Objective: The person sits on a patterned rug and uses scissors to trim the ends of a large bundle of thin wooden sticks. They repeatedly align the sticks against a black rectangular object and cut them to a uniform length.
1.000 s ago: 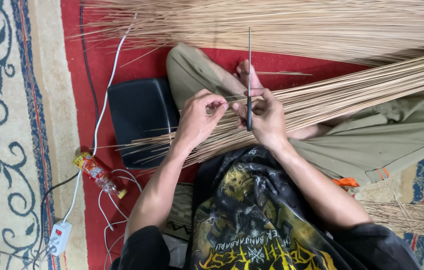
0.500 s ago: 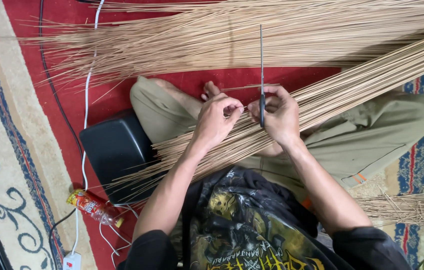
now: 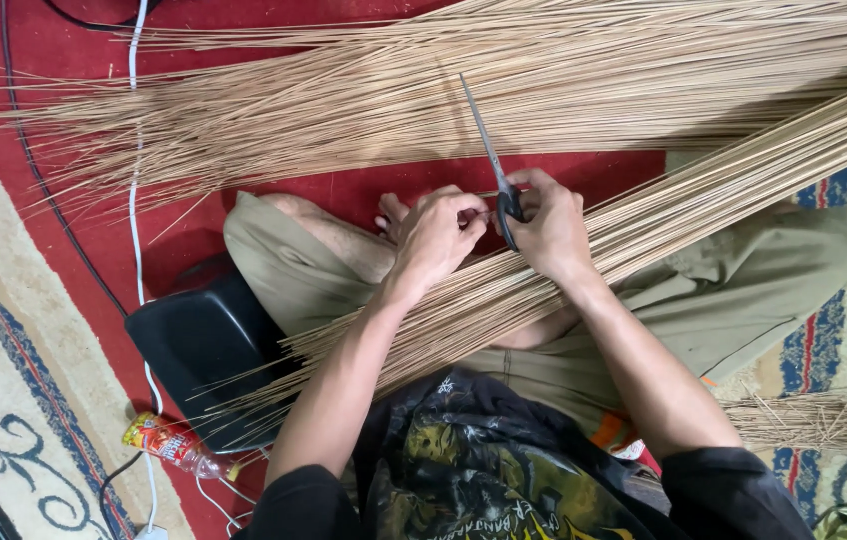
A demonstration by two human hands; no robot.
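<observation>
I sit cross-legged with a long bundle of thin tan sticks (image 3: 743, 185) lying slantwise across my lap. My right hand (image 3: 548, 235) grips a pair of black-handled scissors (image 3: 491, 160), blades pointing up and slightly left. My left hand (image 3: 438, 240) pinches a single thin stick just left of the scissor handles, fingertips almost touching the right hand. A second, wider spread of the same sticks (image 3: 423, 95) lies on the red carpet (image 3: 343, 195) beyond my knees.
A black box-like object (image 3: 198, 345) sits by my left knee. A plastic bottle with a red label (image 3: 168, 442) lies below it. White (image 3: 133, 150) and black (image 3: 38, 175) cables run down the left side. Cut stick scraps (image 3: 813, 420) lie at right.
The view has shifted, so everything sits lower and left in frame. The scissors have tilted from upright to leaning left. Both hands stay together over the bundle.
</observation>
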